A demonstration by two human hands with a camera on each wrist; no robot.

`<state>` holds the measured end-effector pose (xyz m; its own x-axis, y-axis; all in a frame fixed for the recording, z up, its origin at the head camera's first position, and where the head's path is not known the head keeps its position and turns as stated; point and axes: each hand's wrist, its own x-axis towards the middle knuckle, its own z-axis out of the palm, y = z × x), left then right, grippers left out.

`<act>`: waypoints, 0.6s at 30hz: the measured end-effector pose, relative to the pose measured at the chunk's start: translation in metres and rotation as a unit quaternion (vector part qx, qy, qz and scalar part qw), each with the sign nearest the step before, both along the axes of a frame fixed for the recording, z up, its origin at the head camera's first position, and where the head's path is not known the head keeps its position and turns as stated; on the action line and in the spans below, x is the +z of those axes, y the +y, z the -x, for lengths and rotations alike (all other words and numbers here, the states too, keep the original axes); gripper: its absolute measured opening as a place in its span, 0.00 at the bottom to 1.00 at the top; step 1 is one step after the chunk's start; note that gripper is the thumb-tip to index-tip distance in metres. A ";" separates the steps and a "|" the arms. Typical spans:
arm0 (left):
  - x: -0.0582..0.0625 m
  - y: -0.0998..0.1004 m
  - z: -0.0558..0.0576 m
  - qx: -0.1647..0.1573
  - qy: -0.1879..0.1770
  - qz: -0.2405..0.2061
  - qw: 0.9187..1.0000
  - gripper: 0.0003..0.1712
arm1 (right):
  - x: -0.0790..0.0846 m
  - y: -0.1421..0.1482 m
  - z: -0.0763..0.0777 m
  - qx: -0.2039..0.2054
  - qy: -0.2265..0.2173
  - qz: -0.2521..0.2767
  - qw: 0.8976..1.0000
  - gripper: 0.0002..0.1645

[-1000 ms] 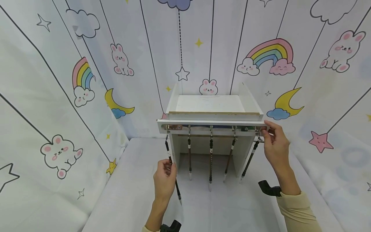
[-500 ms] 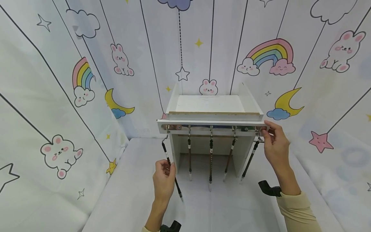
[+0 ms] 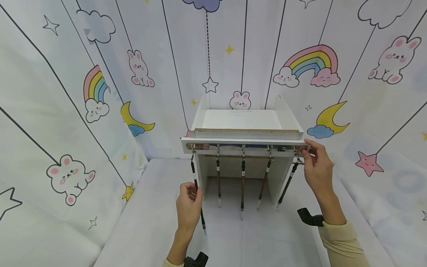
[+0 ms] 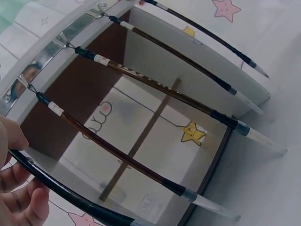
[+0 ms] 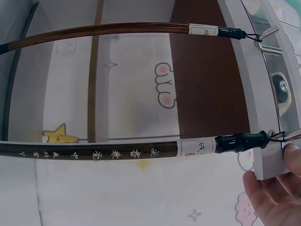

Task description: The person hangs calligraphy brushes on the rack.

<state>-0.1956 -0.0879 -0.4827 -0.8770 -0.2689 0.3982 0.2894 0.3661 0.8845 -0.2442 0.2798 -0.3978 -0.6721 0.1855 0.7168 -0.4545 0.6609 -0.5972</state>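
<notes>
In the head view, my left hand [image 3: 189, 207] pinches the dark shaft of the leftmost calligraphy brush [image 3: 194, 172]. This brush hangs by a cord loop from a hook at the left end of a white rail [image 3: 247, 141], its tip pointing down. The left wrist view shows the same brush [image 4: 70, 200] across the curled fingers. At the other end of the rail, my right hand [image 3: 318, 167] grips the corner, thumb in front and fingers behind. Just beside it hangs the rightmost brush [image 5: 94, 150], with white characters on its shaft.
Several more brushes, such as the middle brush [image 3: 242, 178], hang from hooks along a shiny metal strip [image 5: 275, 70]. The rail fronts a white wooden shelf unit [image 3: 283, 174] with a tray-like top. A white cloth [image 3: 133, 230] lies underneath, and a cartoon-printed curtain [image 3: 260, 55] surrounds it.
The leftmost brush's upper end swung left half a second ago, and has since come back right and up beneath its hook. Its tip has shifted left. My right hand stays at the rail corner.
</notes>
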 end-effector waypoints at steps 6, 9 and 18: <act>0.000 0.000 -0.002 0.013 -0.009 -0.001 1.000 0.11 | 0.000 0.000 0.001 0.002 0.004 0.000 1.000 0.27; 0.000 0.000 -0.002 0.015 -0.012 -0.007 1.000 0.12 | 0.001 -0.001 0.000 0.005 0.007 0.004 1.000 0.27; -0.001 -0.001 0.000 0.011 0.000 -0.002 1.000 0.11 | 0.001 0.000 0.000 -0.002 -0.001 -0.003 1.000 0.28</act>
